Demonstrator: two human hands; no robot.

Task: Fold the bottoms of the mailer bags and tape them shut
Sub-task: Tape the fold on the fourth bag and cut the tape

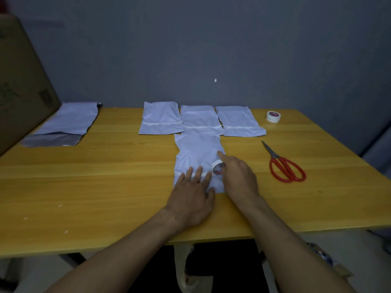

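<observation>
A white mailer bag [197,151] lies in the middle of the yellow table [105,176], its near end folded with a strip of white tape across it. My left hand [193,195] presses flat on that folded end, fingers straight. My right hand [238,176] grips a roll of white tape [218,167] standing on the bag's right side, index finger stretched forward. Three taped mailer bags [160,119], [201,120], [241,122] lie in a row behind it.
Red-handled scissors [283,163] lie to the right of the bag. A second tape roll [273,116] sits at the back right. A stack of mailer bags [67,123] lies at the back left beside a cardboard box [21,81].
</observation>
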